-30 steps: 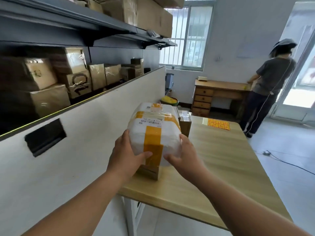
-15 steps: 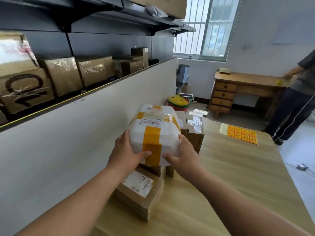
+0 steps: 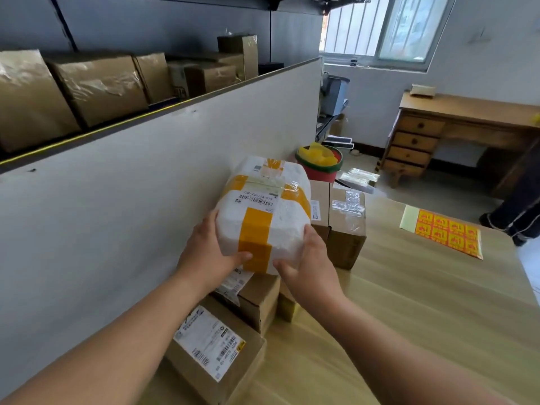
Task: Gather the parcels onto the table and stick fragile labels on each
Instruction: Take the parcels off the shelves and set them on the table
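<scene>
Since the earlier frames, the white parcel (image 3: 264, 217) has been carried forward over the table (image 3: 423, 302), and more of the cardboard boxes beneath it has been brought into view. Parcel, bound with orange tape and bearing a barcode label, is gripped from both sides: left hand (image 3: 210, 255) curled round the near left corner with the thumb laid towards the tape, right hand (image 3: 312, 264) curled round the near right corner. It is held beside the grey partition (image 3: 117, 214), above a small brown box (image 3: 257, 299); whether contact is made cannot be told. Flat box (image 3: 216, 355) with white shipping label is noted nearer the camera, against the partition. Taller taped box (image 3: 346, 226) is seen just behind and right of the parcel. Sheet of fragile labels (image 3: 444, 232) is laid well apart, far right on the table. Red bin (image 3: 320, 162) is noted on the floor beyond.
</scene>
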`<state>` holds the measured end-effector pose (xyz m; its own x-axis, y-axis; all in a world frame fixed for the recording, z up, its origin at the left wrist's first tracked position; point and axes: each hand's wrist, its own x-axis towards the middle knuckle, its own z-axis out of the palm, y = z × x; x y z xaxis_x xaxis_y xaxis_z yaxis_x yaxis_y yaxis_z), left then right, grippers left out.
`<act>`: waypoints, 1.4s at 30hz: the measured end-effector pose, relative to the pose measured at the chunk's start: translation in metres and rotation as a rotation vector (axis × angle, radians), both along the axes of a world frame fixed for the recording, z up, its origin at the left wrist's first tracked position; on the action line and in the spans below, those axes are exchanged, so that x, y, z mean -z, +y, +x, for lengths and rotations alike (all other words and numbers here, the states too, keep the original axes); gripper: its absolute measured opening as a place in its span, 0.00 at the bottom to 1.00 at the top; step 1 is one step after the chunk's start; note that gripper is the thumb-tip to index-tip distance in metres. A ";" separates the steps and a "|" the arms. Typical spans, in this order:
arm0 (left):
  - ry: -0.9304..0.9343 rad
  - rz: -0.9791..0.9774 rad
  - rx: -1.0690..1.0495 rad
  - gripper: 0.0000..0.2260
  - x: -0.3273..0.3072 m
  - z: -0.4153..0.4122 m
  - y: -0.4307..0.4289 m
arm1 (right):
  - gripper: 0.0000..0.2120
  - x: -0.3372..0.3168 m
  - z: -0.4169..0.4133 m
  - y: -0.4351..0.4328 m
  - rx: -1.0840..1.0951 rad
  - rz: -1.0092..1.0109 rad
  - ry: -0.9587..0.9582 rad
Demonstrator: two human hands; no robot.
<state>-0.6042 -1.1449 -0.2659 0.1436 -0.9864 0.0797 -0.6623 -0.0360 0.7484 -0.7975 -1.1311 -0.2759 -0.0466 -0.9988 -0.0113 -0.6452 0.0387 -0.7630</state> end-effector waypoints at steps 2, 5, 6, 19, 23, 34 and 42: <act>-0.040 0.018 -0.011 0.48 0.007 -0.001 0.003 | 0.43 0.005 -0.002 0.002 -0.018 0.010 0.030; -0.053 0.028 -0.009 0.47 0.012 -0.003 0.008 | 0.42 0.008 -0.005 0.008 -0.031 0.005 0.055; -0.059 0.043 -0.005 0.47 0.011 -0.003 0.011 | 0.42 0.008 -0.006 0.011 -0.029 0.000 0.061; -0.397 0.030 -0.033 0.49 -0.012 0.004 0.052 | 0.39 -0.007 -0.012 0.044 -0.092 -0.002 0.166; -0.570 -0.133 0.047 0.45 -0.027 -0.003 0.083 | 0.37 -0.020 -0.029 0.079 -0.061 -0.029 0.276; -0.833 -0.226 0.298 0.38 -0.059 -0.035 0.234 | 0.34 -0.056 -0.065 0.269 0.081 -0.067 0.629; -0.787 -0.309 0.509 0.37 -0.060 -0.087 0.315 | 0.34 -0.073 -0.120 0.404 0.274 0.000 0.718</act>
